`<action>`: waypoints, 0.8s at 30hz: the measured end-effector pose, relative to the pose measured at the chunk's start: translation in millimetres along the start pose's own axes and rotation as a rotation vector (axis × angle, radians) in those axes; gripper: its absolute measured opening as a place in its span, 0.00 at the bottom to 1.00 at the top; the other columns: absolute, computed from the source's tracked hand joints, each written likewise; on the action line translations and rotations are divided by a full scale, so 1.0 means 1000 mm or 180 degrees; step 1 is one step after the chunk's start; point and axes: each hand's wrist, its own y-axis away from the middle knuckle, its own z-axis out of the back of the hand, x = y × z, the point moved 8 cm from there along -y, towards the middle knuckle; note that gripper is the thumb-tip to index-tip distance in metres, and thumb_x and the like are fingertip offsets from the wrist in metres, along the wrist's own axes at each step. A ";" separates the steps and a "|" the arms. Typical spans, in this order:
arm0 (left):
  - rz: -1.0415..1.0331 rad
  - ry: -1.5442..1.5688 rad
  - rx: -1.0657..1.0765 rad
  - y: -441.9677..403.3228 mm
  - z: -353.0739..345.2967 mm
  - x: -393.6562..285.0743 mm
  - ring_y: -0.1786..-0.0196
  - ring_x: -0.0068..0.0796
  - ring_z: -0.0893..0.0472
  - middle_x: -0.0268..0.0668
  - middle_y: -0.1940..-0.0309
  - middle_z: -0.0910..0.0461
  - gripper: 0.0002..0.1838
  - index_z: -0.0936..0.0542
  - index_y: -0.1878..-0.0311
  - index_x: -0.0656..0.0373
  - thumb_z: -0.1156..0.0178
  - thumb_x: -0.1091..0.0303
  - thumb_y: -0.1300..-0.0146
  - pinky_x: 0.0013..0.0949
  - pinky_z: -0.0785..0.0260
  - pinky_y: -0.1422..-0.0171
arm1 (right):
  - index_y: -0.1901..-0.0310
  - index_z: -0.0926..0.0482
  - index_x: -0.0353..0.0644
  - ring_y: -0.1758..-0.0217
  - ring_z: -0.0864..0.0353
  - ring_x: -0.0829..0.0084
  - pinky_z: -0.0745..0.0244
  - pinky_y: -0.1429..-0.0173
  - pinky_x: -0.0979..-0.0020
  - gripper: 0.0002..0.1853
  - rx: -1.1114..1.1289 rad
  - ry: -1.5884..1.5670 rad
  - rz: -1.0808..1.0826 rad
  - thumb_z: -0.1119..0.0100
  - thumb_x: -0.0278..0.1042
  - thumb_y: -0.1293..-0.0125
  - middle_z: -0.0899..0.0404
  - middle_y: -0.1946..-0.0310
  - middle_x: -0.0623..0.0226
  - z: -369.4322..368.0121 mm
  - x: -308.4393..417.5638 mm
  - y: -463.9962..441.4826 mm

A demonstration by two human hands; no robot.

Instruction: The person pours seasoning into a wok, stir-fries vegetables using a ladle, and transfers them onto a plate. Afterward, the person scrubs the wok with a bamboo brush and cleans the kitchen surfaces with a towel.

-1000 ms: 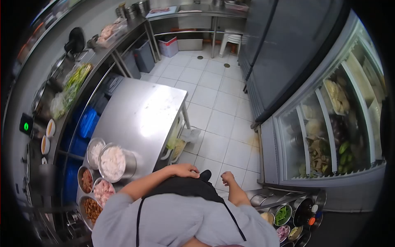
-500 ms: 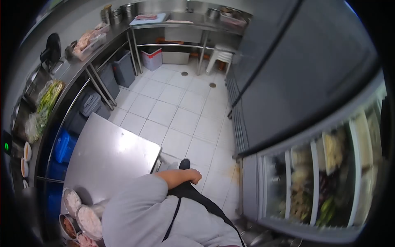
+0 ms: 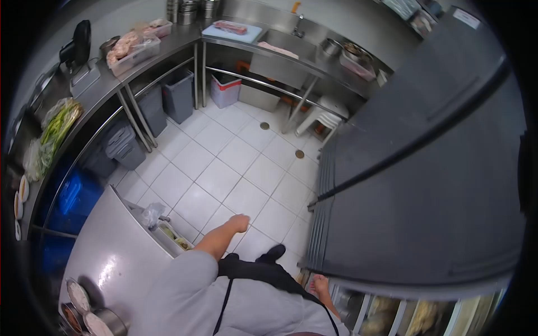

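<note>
My left hand (image 3: 240, 223) hangs in front of my body over the white tiled floor (image 3: 196, 207), its fingers curled; whether they hold anything is hidden. Low at my right side, beside the glass-fronted fridge (image 3: 386, 316), is my right hand (image 3: 320, 284), with fingers curled and their inner side hidden. The steel table (image 3: 120, 252) stands to my left, bearing metal pots (image 3: 109, 322) of pale food at its near end. Under its edge a tray of vegetables (image 3: 175, 236) and a plastic bag (image 3: 151, 215) show.
A tall grey cabinet (image 3: 414, 185) rises on the right. Along the left wall runs a counter with leafy greens (image 3: 59, 126) and a tub of raw meat (image 3: 134, 53). A sink (image 3: 288, 45), a blue cutting board (image 3: 232, 32) and white stools (image 3: 325, 115) are at the back.
The view has moved forward and turned, so the steel table and glass-fronted fridge sit lower. My left hand has swung out ahead; my right hand, out of sight half a second ago, shows again.
</note>
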 end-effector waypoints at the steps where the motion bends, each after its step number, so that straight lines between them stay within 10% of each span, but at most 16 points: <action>1: 0.0327 0.0117 0.0035 0.005 0.004 0.024 0.46 0.50 0.20 0.52 0.50 0.20 0.16 0.20 0.50 0.60 0.46 0.71 0.43 0.47 0.26 0.43 | 0.63 0.22 0.42 0.80 0.22 0.68 0.26 0.80 0.63 0.08 -0.0027 0.0091 0.0053 0.48 0.34 0.36 0.23 0.78 0.60 0.001 0.027 -0.021; 7: 0.1608 0.0902 -0.0237 0.053 -0.033 0.133 0.47 0.50 0.20 0.51 0.52 0.19 0.17 0.17 0.58 0.60 0.41 0.59 0.46 0.46 0.27 0.43 | 0.65 0.19 0.44 0.72 0.19 0.64 0.24 0.72 0.60 0.07 0.1086 0.1335 0.0344 0.42 0.36 0.40 0.20 0.73 0.60 -0.037 0.127 -0.172; 11: 0.3152 0.1654 -0.0814 0.131 -0.095 0.164 0.48 0.49 0.19 0.50 0.54 0.18 0.15 0.16 0.58 0.60 0.41 0.63 0.47 0.45 0.26 0.44 | 0.67 0.18 0.44 0.66 0.17 0.60 0.22 0.65 0.58 0.09 0.2187 0.3081 0.2056 0.41 0.40 0.41 0.18 0.70 0.60 -0.103 0.214 -0.260; 14: 0.3654 0.2604 -0.0570 0.167 -0.095 0.108 0.50 0.48 0.18 0.49 0.55 0.17 0.15 0.15 0.57 0.59 0.41 0.68 0.48 0.42 0.26 0.45 | 0.65 0.18 0.45 0.67 0.16 0.63 0.22 0.67 0.54 0.09 0.1733 0.2622 0.0800 0.43 0.40 0.37 0.18 0.69 0.61 -0.130 0.302 -0.303; 22: 0.3168 0.3534 -0.1965 0.096 -0.111 0.036 0.55 0.49 0.16 0.51 0.64 0.15 0.16 0.15 0.58 0.60 0.35 0.62 0.49 0.43 0.25 0.47 | 0.50 0.19 0.41 0.79 0.21 0.71 0.24 0.76 0.64 0.17 0.1883 0.3242 0.3301 0.40 0.37 0.40 0.20 0.76 0.61 -0.332 0.577 -0.299; 24: 0.3404 0.3443 -0.2157 0.094 -0.112 0.036 0.57 0.48 0.16 0.50 0.66 0.15 0.18 0.15 0.59 0.62 0.34 0.60 0.49 0.43 0.24 0.48 | 0.52 0.17 0.43 0.51 0.18 0.52 0.24 0.43 0.58 0.20 0.2061 0.3317 0.3623 0.41 0.43 0.43 0.17 0.54 0.51 -0.377 0.607 -0.246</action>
